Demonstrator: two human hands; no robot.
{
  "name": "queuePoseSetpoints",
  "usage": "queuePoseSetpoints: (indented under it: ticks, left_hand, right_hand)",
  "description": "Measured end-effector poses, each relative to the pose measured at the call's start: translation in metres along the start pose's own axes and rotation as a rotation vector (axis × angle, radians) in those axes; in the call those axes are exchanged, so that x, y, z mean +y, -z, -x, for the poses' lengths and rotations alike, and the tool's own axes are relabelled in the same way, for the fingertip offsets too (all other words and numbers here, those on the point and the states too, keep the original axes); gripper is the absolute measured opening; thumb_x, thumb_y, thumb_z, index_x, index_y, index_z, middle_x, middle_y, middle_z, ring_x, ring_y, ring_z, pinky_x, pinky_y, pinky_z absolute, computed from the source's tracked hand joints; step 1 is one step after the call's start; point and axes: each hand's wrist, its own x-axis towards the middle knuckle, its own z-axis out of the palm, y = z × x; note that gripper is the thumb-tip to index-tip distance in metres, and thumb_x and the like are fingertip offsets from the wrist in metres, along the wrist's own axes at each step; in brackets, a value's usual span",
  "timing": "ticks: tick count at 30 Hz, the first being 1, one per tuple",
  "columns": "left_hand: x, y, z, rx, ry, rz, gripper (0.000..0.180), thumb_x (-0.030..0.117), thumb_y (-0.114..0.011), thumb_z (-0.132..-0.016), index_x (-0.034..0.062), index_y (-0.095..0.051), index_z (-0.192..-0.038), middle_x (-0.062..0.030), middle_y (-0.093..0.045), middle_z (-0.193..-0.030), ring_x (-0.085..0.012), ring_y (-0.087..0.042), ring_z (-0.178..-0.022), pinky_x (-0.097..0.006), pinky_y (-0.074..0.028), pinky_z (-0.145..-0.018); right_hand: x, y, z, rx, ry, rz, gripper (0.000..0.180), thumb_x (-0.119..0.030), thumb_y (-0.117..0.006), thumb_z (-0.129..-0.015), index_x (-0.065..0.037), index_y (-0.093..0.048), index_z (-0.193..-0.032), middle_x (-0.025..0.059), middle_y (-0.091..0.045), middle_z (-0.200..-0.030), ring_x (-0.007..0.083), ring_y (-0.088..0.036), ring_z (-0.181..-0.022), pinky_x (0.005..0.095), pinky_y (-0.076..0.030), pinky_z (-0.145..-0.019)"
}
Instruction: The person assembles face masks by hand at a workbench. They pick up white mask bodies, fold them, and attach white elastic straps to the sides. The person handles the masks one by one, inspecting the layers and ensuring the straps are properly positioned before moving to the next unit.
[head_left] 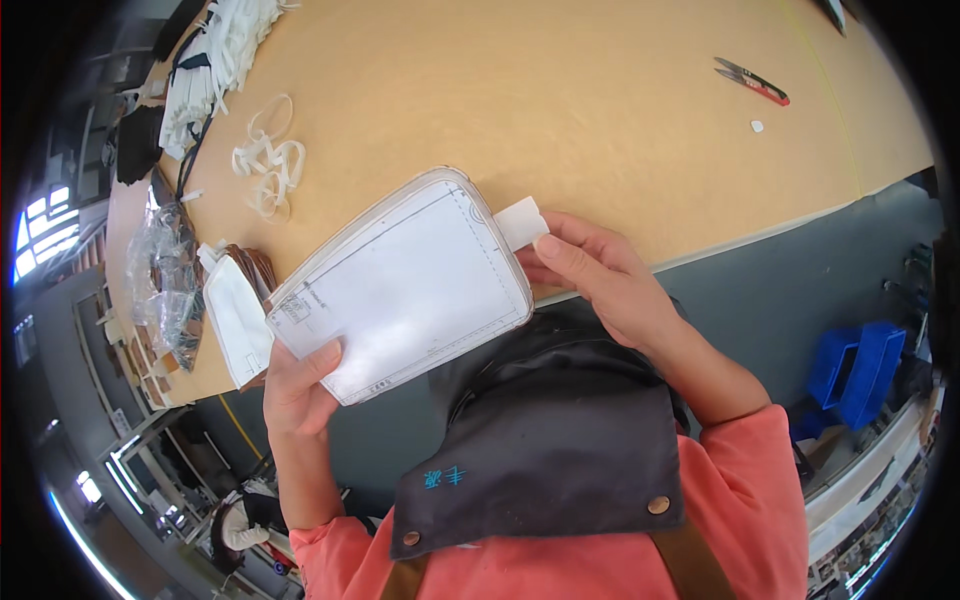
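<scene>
My left hand (295, 385) grips the clear template panel (400, 280) at its 7 o'clock corner, held above the tabletop (560, 90) edge; right hand (600, 275) pinches the white tab (520, 222) at 2 o'clock, probably to align it

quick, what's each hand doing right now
left hand: closed on the white panel, lower corner.
right hand: pinching the small white tab at the panel's edge.

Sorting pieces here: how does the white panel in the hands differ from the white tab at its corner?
The panel is large, round-cornered and line-printed; the tab is small and plain. The left hand grips the panel's lower edge; the right hand pinches the tab. Both are white and flat.
</scene>
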Motion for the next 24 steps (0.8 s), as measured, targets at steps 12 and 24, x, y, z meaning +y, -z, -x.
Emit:
queuePoseSetpoints:
  ticks: [12, 24]
  left_hand:
    - [-0.011, -0.003, 0.013, 0.047, 0.024, 0.033, 0.074, 0.002, -0.077, -0.08, -0.0041, -0.039, -0.143, -0.0177, -0.055, -0.136, -0.0315, -0.056, -0.127, -0.045, -0.048, -0.106]
    - [-0.016, -0.002, 0.019, -0.032, 0.035, 0.048, 0.071, 0.003, -0.08, -0.079, -0.0008, -0.046, -0.141, -0.0148, -0.058, -0.135, -0.0308, -0.057, -0.126, -0.046, -0.048, -0.106]
  right_hand:
    - [0.011, -0.004, 0.008, -0.081, -0.051, -0.051, 0.029, -0.024, -0.056, -0.105, 0.002, -0.066, -0.113, 0.0065, -0.07, -0.099, 0.012, -0.067, -0.089, 0.028, -0.057, -0.081]
    - [0.012, -0.008, 0.012, -0.113, -0.102, -0.367, 0.036, -0.029, -0.053, -0.106, 0.004, -0.063, -0.116, 0.0088, -0.07, -0.105, 0.0133, -0.068, -0.094, 0.0304, -0.056, -0.088]
